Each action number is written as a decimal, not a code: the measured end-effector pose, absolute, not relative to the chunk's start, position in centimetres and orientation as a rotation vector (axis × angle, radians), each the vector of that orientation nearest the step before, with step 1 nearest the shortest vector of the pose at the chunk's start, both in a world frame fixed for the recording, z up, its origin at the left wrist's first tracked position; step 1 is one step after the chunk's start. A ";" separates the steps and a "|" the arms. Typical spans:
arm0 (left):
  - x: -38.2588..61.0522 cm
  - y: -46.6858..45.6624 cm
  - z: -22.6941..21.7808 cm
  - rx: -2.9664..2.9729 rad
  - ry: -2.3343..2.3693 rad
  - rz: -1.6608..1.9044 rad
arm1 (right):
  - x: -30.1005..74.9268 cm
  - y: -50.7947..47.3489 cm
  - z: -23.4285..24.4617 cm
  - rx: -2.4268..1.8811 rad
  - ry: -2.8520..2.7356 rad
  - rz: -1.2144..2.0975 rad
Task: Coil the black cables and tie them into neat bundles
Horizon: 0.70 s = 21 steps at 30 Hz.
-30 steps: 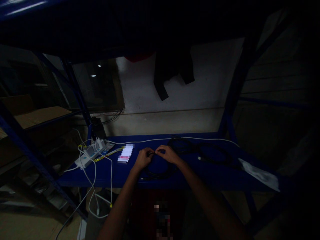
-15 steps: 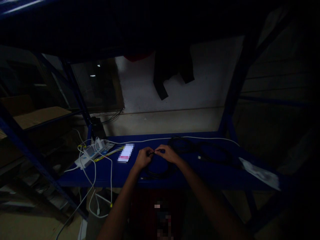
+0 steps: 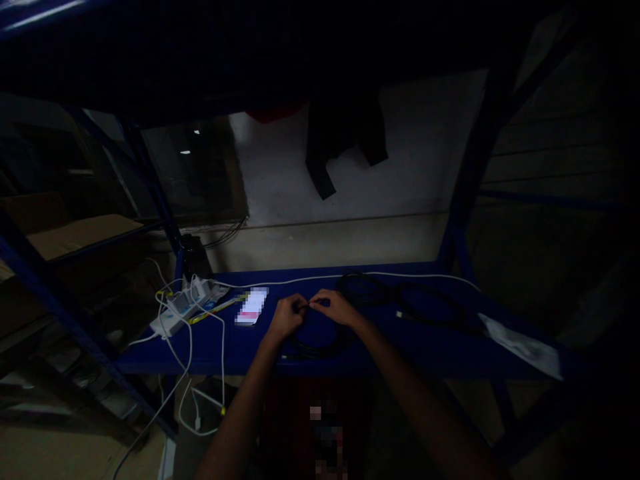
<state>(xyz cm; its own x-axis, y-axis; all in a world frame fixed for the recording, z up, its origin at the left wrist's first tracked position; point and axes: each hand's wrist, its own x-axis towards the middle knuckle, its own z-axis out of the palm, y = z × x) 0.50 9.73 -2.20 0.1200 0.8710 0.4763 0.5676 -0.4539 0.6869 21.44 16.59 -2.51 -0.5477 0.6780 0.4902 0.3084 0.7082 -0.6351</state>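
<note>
Both hands are over a coiled black cable on the blue shelf, near its front edge. My left hand is closed, pinching a thin dark strand at the far side of the coil. Right beside it, my right hand pinches the same strand, fingertips almost touching the left ones. The strand seems to be part of the black cable; in this dim light I cannot tell whether a tie is on it. One connector of the coil lies at the shelf's front edge.
Further black cable coils lie behind and right, one with a light plug. A lit phone is left of my hands, near a white power strip with tangled white cords. A clear plastic bag lies far right. Blue posts frame the shelf.
Hardly anything differs. Both hands keep their pinch in the same place, and the coil lies as before.
</note>
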 end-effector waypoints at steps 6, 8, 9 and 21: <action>0.4 9.9 -2.4 2.066 1.398 1.256 | 21.4 16.7 -2.8 -0.752 -2.139 0.693; 0.4 9.9 -2.5 2.063 1.397 1.260 | 21.4 16.7 -2.8 -0.752 -2.151 0.691; 0.4 9.9 -2.5 2.062 1.397 1.263 | 21.4 16.7 -2.8 -0.748 -2.161 0.683; 0.4 9.8 -2.3 2.063 1.408 1.246 | 21.2 16.9 -2.5 -0.717 -2.247 0.630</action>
<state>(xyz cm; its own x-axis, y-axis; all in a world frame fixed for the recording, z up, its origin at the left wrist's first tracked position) 0.39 9.84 -2.27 0.1204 0.8762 0.4667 0.5699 -0.4459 0.6902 21.21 16.87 -2.50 -0.6127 0.6431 0.4594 0.3104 0.7303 -0.6085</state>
